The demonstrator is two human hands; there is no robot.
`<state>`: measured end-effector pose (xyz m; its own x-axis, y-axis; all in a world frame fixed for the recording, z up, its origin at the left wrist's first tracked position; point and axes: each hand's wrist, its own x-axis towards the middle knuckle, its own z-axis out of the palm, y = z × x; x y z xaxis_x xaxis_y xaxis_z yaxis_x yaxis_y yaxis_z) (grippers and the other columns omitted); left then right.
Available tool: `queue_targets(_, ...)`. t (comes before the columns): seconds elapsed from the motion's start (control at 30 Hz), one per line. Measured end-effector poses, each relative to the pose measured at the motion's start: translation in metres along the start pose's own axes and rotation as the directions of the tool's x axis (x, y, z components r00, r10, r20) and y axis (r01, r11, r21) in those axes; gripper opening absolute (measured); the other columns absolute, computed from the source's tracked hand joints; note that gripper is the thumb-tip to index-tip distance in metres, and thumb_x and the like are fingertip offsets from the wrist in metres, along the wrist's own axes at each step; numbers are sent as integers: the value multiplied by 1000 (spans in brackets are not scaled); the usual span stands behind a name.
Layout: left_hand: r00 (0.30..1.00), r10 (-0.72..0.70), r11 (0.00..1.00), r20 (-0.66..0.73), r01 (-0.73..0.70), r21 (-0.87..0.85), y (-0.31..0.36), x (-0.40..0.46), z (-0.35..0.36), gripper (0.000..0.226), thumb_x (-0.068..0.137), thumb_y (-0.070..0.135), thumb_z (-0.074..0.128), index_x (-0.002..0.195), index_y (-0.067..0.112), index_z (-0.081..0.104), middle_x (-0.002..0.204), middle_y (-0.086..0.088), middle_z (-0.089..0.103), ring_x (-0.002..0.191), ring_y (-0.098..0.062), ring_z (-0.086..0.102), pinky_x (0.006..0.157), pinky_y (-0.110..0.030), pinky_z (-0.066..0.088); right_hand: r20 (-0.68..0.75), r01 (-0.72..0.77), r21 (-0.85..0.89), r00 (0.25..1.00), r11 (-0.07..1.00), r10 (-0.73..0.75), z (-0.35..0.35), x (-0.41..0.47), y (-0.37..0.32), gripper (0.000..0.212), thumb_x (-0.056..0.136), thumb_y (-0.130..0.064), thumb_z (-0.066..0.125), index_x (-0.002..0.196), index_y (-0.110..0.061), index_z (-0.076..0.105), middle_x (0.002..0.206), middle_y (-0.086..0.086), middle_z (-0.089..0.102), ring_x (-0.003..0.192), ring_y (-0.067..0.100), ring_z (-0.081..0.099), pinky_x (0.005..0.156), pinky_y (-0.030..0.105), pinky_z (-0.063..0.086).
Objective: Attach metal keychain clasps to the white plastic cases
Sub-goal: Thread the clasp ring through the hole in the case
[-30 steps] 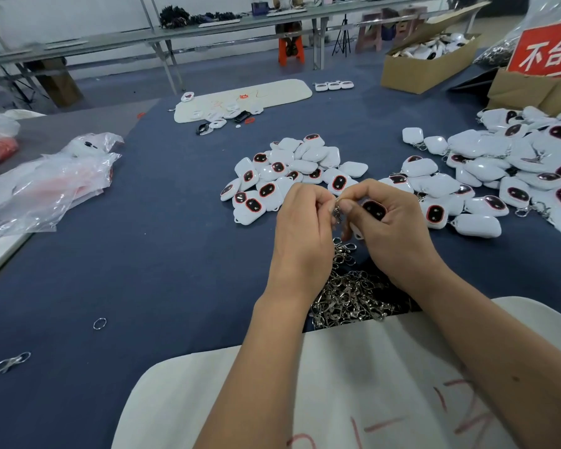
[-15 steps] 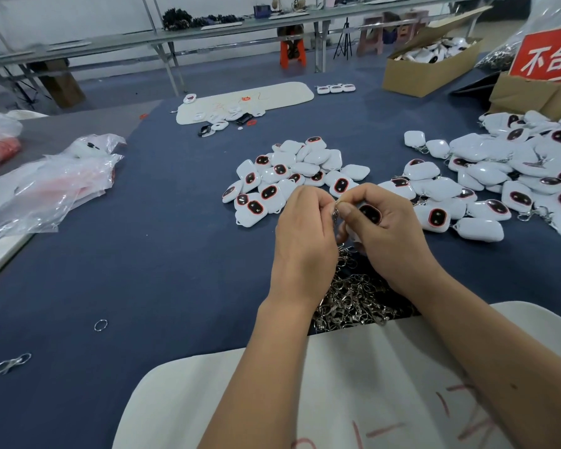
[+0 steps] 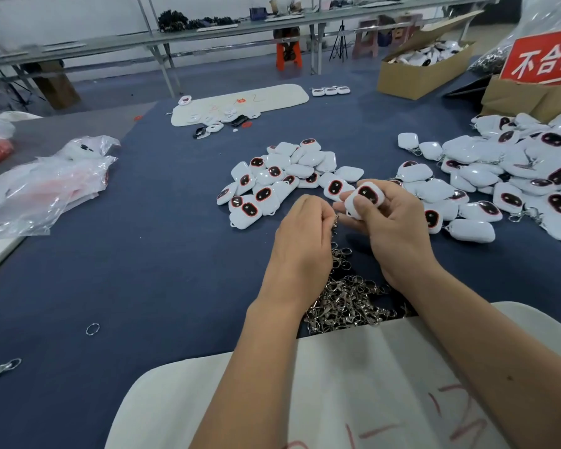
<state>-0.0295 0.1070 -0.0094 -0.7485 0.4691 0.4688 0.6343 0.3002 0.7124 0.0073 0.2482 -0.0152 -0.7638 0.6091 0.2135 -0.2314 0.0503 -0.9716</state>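
Note:
My right hand (image 3: 391, 226) grips a white plastic case (image 3: 364, 198) with a dark red-rimmed window, held above the blue table. My left hand (image 3: 302, 244) is curled beside it and pinches a metal keychain clasp (image 3: 336, 222) that hangs just left of the case. A heap of metal clasps (image 3: 347, 299) lies on the table under both hands. A pile of white cases (image 3: 279, 179) sits just beyond my hands. A larger pile of cases with clasps (image 3: 512, 183) spreads to the right.
A white foam pad (image 3: 337, 393) covers the table's near edge under my forearms. Loose rings (image 3: 92, 328) and a clasp (image 3: 1, 369) lie at the left front. Plastic bags (image 3: 42, 186) sit at the left, a cardboard box (image 3: 418, 72) and red sign (image 3: 544, 58) at the back right.
My hands have drawn slightly apart. The right hand has turned the case so its dark window faces up, and the clasp now hangs from my left fingers.

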Motion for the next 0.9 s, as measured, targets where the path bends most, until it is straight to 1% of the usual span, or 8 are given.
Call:
queue_targets(0.03,1000,-2,1000,11,2,9,0,0,0,20,102,2,44,86,11,52,85,2,53,82,-14,52,72,-42,47,1,34,-62,999,998,-34,-1,0,0,18,102,-4,60,106,-17,71,102,6,79,98,13,76,83,29,62)
queue_targets(0.1,1000,-7,1000,27,6,11,1,0,1,20,102,2,44,86,12,52,85,1,54,81,-22,50,74,-50,46,24,81,-131,997,988,-79,-1,0,-1,22,101,-8,63,98,-25,75,100,0,79,92,9,70,86,26,55)
queue_targets(0.27,999,-12,1000,44,12,7,2,-1,0,19,103,7,45,87,14,52,87,2,54,83,-20,50,75,-49,47,82,109,-131,992,985,-98,-1,-3,-3,14,104,-18,62,97,-27,71,70,-18,63,61,-1,53,56,12,42)
queue_targets(0.37,998,-14,1000,67,14,11,2,0,0,19,103,8,45,87,15,51,87,2,53,82,-19,49,74,-48,46,42,50,-166,998,985,-44,-2,-1,-1,5,102,-26,65,102,-23,69,67,-9,69,58,3,63,53,15,43)
queue_targets(0.47,997,-6,1000,83,5,14,2,-1,0,18,103,6,45,87,13,52,86,1,54,81,-21,49,74,-49,46,-1,29,-157,1000,987,-30,-1,-2,0,7,98,-26,69,105,-24,71,67,-4,71,58,9,68,54,22,44)
queue_targets(0.57,996,1,1000,87,-3,19,2,-1,1,18,103,3,45,88,10,53,87,-1,55,82,-23,50,74,-50,46,-14,48,-168,999,985,-51,-2,-2,0,4,97,-25,69,98,-23,72,68,-2,71,59,12,70,55,26,44)
queue_targets(0.73,996,-2,1000,92,1,10,3,-2,0,18,102,4,46,87,12,52,86,0,55,81,-21,49,74,-48,46,-15,112,-235,993,965,-118,-4,-3,-1,4,96,-23,70,96,-25,73,72,0,72,57,10,70,57,22,50)
queue_targets(0.9,995,-13,1000,98,12,14,3,-2,0,18,103,5,45,88,12,51,88,-3,54,80,-24,48,74,-52,45,-9,135,-298,990,945,-144,-2,-5,-2,4,96,-20,70,97,-23,73,73,3,72,59,12,70,66,32,56)
